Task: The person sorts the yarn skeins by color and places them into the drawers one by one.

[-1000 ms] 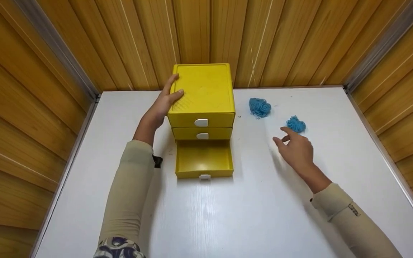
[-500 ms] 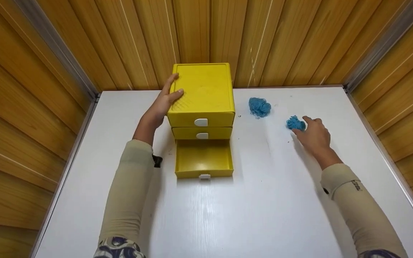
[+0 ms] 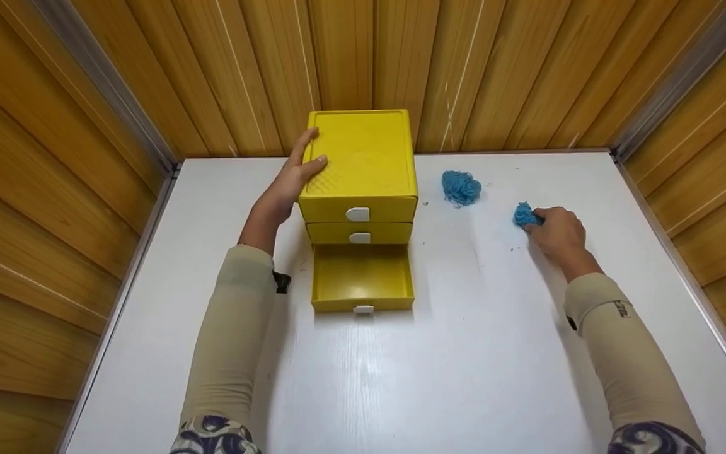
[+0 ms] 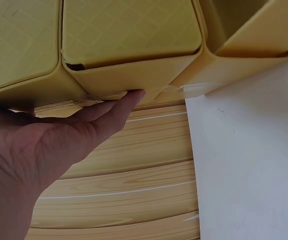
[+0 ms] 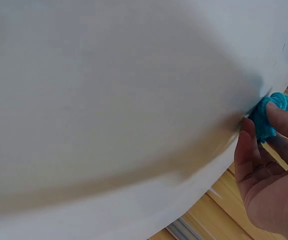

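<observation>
One yellow, box-shaped drawer unit [image 3: 363, 151] with three drawers [image 3: 331, 233] and three white tabs [image 3: 358, 214] stands on the white counter [image 3: 438, 378], its lowest drawer [image 3: 363, 280] pulled out; two tangled bundles of blue yarn, a farther bundle [image 3: 461, 187] and a nearer bundle [image 3: 524, 215], are to its right; the right hand [image 3: 558, 234] reaches forward, its grip pinching the nearer bundle; the left hand [image 3: 283, 188] braces the unit's left side, grip spread, two fingertips [image 3: 320, 160] over its faintly cross-hatched top.
</observation>
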`<control>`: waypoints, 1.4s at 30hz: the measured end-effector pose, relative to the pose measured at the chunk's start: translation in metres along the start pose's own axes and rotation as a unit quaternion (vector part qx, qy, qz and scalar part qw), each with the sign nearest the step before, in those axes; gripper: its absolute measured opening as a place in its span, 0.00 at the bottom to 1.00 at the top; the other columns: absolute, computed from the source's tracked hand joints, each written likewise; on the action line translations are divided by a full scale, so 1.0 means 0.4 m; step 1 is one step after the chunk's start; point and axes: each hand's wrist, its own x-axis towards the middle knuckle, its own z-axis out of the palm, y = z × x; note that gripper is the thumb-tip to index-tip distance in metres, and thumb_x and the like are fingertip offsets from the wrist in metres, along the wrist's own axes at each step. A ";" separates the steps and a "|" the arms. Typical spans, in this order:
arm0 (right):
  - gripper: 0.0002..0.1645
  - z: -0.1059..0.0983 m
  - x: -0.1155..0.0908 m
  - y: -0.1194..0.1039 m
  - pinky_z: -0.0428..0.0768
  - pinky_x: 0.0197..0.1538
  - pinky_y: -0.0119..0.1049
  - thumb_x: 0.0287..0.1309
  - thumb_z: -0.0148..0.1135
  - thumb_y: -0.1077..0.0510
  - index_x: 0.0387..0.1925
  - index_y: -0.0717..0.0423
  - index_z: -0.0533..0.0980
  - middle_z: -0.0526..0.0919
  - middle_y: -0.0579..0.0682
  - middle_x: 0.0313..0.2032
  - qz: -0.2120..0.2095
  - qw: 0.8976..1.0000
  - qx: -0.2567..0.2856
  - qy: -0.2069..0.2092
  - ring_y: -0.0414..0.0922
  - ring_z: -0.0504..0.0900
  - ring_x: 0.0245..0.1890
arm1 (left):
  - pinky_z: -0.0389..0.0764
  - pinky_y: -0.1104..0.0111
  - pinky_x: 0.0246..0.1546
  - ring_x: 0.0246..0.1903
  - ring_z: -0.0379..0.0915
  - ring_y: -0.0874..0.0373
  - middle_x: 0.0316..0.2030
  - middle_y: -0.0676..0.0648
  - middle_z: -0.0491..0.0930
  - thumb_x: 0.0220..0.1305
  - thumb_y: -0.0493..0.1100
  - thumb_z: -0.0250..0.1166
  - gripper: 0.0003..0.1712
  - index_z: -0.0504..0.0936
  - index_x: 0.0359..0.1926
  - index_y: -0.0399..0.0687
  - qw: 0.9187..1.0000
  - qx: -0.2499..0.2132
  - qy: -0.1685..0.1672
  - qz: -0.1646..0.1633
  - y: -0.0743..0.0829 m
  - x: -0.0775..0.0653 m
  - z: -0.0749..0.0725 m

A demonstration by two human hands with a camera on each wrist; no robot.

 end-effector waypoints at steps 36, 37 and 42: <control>0.27 0.030 0.004 -0.048 0.81 0.56 0.63 0.69 0.60 0.55 0.62 0.70 0.81 0.85 0.70 0.59 0.048 0.997 -0.032 0.052 0.69 0.85 0.57 | 0.42 0.41 0.85 0.87 0.30 0.46 0.88 0.53 0.29 0.80 0.59 0.53 0.42 0.42 0.84 0.85 1.000 0.005 -0.007 0.000 0.000 -0.002 -0.005; 0.28 0.028 0.004 -0.048 0.80 0.59 0.64 0.70 0.60 0.55 0.64 0.70 0.80 0.84 0.71 0.61 0.052 0.997 -0.031 0.048 0.70 0.83 0.60 | 0.42 0.41 0.85 0.88 0.30 0.46 0.88 0.53 0.29 0.80 0.59 0.53 0.42 0.42 0.84 0.85 1.000 0.006 -0.007 0.001 0.001 -0.002 -0.005; 0.30 0.018 0.004 -0.048 0.78 0.62 0.65 0.70 0.59 0.53 0.63 0.72 0.79 0.83 0.72 0.61 0.054 0.997 -0.015 0.045 0.70 0.82 0.61 | 0.42 0.41 0.85 0.87 0.30 0.46 0.88 0.53 0.29 0.80 0.58 0.53 0.41 0.43 0.84 0.84 1.000 0.002 -0.006 0.004 0.003 0.000 -0.006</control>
